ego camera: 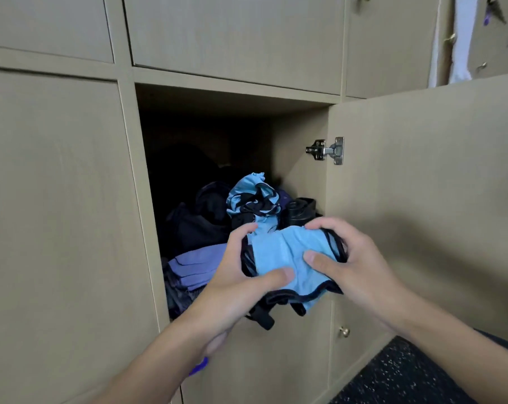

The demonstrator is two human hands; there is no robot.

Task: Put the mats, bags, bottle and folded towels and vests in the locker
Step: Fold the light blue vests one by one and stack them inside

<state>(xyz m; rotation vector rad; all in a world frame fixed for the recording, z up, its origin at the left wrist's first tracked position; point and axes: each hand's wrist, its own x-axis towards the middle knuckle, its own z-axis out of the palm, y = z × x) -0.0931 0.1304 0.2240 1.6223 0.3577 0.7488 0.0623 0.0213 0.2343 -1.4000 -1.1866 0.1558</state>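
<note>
Holding the blue vest [287, 258] at the mouth of the locker [232, 97], both hands grip it. The left hand [241, 275] and right hand [354, 263] each curl their fingers over the far edge, with the thumb pressing the cloth on top. The vest sits just outside the opening, in front of the bottle [300, 211] and a second, crumpled vest [252, 196]. Purple towels [197, 263] lie at lower left.

Recommended procedure:
- Clamp both thumbs so the fold does not spring open.
- Tuck in the hanging black trim.
- Advance the bundle over the sill.
- Release only once it rests flat.

Likely fault: a loose strap snags the edge.
</note>
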